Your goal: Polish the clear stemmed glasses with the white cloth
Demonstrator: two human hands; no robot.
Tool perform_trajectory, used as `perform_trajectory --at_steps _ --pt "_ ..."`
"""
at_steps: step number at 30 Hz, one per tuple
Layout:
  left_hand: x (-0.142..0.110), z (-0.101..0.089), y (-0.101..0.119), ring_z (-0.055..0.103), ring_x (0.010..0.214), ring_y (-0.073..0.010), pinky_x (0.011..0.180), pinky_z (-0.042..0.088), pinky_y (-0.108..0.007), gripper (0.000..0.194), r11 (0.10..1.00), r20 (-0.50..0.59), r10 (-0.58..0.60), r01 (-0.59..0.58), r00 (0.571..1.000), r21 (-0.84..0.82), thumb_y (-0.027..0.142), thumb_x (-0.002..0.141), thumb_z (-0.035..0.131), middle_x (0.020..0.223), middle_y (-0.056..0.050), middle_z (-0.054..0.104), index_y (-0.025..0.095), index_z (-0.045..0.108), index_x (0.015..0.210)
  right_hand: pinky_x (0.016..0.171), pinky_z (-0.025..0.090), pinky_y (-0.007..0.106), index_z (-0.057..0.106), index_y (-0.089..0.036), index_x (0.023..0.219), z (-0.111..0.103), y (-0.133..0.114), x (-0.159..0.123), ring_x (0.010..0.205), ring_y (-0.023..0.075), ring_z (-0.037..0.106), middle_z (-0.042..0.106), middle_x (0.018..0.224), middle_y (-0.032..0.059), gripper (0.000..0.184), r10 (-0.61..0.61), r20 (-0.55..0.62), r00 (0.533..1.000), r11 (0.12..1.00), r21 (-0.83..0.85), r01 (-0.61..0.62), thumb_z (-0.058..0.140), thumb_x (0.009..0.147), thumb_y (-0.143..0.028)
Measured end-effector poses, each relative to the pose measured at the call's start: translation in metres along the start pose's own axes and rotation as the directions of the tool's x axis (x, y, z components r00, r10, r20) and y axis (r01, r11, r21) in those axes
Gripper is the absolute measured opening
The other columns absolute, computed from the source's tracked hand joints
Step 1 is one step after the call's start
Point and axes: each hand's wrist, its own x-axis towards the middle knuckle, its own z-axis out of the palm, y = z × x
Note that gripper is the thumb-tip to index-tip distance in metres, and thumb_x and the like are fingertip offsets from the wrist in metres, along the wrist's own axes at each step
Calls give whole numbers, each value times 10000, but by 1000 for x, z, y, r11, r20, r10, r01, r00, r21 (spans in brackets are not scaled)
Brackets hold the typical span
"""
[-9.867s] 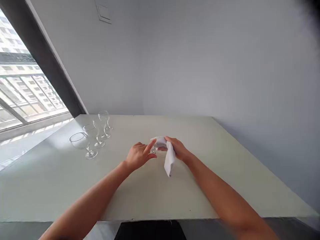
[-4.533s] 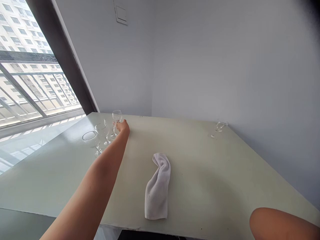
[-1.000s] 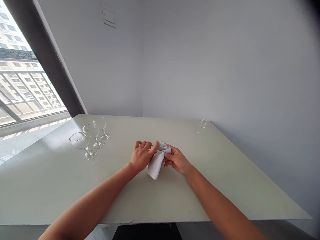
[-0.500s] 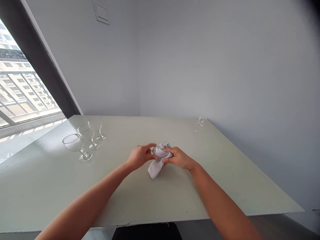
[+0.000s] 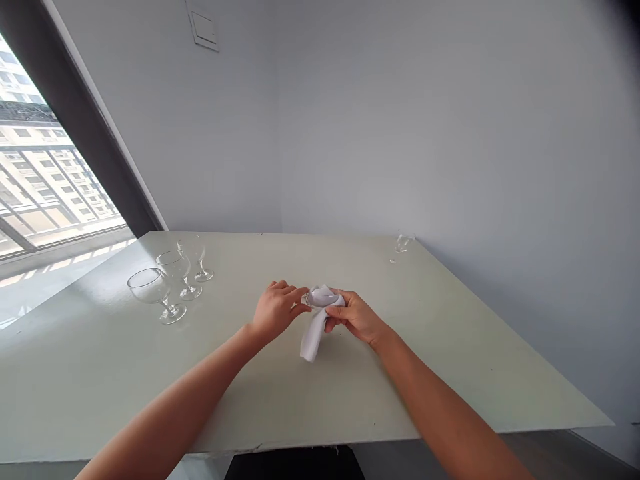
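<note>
Three stemmed glasses (image 5: 176, 269) stand at ten o'clock. At twelve, the left hand (image 5: 275, 311), fingertips slightly parted, pinches a clear glass (image 5: 307, 300), mostly hidden by white cloth (image 5: 314, 333), which the right hand (image 5: 359, 317) clasps. Another glass (image 5: 402, 244) sits at one o'clock.

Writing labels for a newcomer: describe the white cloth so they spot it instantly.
On the pale table, go to the middle, where the left hand and right hand nearly meet. Between them is the white cloth, gripped by the right hand, with one end hanging down. Unlike the three clear stemmed glasses to the left, it is soft, opaque and bunched.
</note>
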Motion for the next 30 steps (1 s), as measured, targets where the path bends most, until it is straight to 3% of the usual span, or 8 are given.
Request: perform_trajectory --at_steps 2,5,8,11,15,22,26,30 --pt "2 -4 -5 481 591 -119 573 380 -253 347 953 268 -86 158 959 -260 498 772 477 686 -7 599 213 627 903 662 493 330 596 -152 1018 -2 -8 -6 570 154 623 651 696 13 357 3 97 995 990 -140 11 657 698 -299" --pt "4 -8 -4 442 503 -93 501 375 -236 477 791 596 41 339 802 -509 544 806 360 630 -22 566 142 609 737 680 481 348 601 -151 1025 -9 -18 -13 595 180 636 657 673 17 350 56 216 975 969 -248 0 645 708 -293" --pt "3 -6 4 500 578 -121 549 399 -256 467 855 504 -9 268 863 -445 508 840 307 692 -45 596 151 605 800 602 488 315 610 -137 979 -14 -15 -10 541 165 620 650 655 19 328 50 159 986 981 -196 -18 669 686 -271" --pt "-2 0 11 532 821 -187 739 391 -338 322 999 75 -6 9 997 -44 399 841 402 900 -77 616 197 556 1039 529 489 256 606 -140 899 -12 -1 1 479 114 584 627 614 -3 266 30 -30 999 999 44 -28 685 673 -255" --pt "-4 5 5 525 809 -193 795 340 -357 249 931 -103 214 -170 971 324 319 832 460 792 -67 614 214 557 1036 417 462 186 579 -149 845 -4 13 9 412 79 538 579 527 -33 215 67 -75 995 964 261 -45 663 697 -280" --pt "3 -4 -12 471 605 -120 564 332 -235 293 998 156 -22 32 987 -59 461 804 432 628 6 563 240 624 828 529 508 270 536 -175 1089 1 4 -1 588 151 621 644 719 15 416 74 114 991 976 -213 -48 638 706 -302" --pt "6 -14 -10 399 524 -88 470 298 -209 395 847 544 -95 355 834 -396 535 749 439 600 9 489 170 565 667 714 476 297 643 -187 922 2 -3 -3 784 175 603 648 823 5 225 -57 156 986 873 -472 126 605 709 -251" --pt "7 -21 -12 364 493 -77 467 302 -216 447 739 646 -35 455 763 -497 571 726 451 574 3 457 146 508 602 725 436 278 672 -206 814 -12 -5 -3 805 175 577 649 803 -15 177 -184 142 973 682 -694 230 511 740 -192"
